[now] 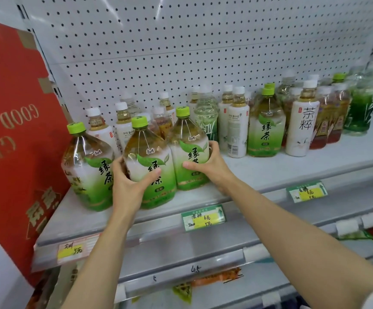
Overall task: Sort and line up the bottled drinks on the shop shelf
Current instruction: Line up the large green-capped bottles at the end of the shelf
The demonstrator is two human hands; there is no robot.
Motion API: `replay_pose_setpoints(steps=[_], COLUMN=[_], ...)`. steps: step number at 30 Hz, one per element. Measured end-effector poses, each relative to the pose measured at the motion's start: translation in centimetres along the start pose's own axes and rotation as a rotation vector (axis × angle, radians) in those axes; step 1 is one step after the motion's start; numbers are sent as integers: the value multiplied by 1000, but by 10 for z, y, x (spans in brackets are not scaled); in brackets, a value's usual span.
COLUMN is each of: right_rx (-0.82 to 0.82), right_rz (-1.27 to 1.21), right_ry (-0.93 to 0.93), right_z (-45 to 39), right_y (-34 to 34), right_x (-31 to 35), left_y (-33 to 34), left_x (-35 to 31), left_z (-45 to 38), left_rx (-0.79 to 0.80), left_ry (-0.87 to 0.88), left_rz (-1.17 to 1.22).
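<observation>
Three big green-tea bottles stand in a row at the front of the shelf (259, 172), all upright with lime-green caps. I have my left hand (128, 181) wrapped around the middle bottle (149, 166), thumb across the front of its label and fingers curled round its left side, squeezed into the gap against the leftmost bottle (87, 172). My right hand (207, 161) grips the right bottle (188, 152), thumb on the label front and fingers round its right side. The middle and right bottles touch each other, and the middle one sits just beside the leftmost.

Behind these three I see a cluster of smaller white-capped tea bottles (123, 121) crowding the back of the shelf against the white pegboard (158, 45), close behind the big ones. To the right stands a clear bottle (205, 112), two slim white-labelled bottles (236, 128), then a fourth green-tea bottle (266, 128) apart from the row I hold. Further right are a tall white bottle with black characters (301, 128), dark reddish tea bottles (328, 126) and a bright green bottle (361, 112) near the shelf's far end.

On my left a red carton (14, 134) leans close against the shelf end, just beside the leftmost bottle. Price tags (203, 217) with yellow slips hang along the shelf edge below my wrists.
</observation>
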State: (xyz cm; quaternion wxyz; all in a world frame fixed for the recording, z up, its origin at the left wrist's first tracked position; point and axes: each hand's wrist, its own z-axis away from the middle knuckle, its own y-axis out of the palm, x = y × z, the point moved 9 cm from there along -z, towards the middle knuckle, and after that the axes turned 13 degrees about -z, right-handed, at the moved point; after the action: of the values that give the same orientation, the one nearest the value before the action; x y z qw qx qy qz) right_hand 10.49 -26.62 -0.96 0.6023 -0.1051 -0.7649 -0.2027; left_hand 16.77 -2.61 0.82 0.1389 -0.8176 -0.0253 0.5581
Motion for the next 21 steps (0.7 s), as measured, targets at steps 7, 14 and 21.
replay_pose_setpoints(steps=[7, 14, 21], right_rx=[-166, -312, -384], right_rz=[-141, -259, -355], right_ry=[-22, -172, -304], right_z=[21, 71, 122], right_y=[-23, -86, -167], right_x=[14, 43, 81], left_y=[16, 67, 142], left_x=[-8, -40, -91], left_z=[-2, 24, 50], left_rx=[8, 123, 156], left_ry=[-39, 8, 132], left_rz=[122, 223, 272])
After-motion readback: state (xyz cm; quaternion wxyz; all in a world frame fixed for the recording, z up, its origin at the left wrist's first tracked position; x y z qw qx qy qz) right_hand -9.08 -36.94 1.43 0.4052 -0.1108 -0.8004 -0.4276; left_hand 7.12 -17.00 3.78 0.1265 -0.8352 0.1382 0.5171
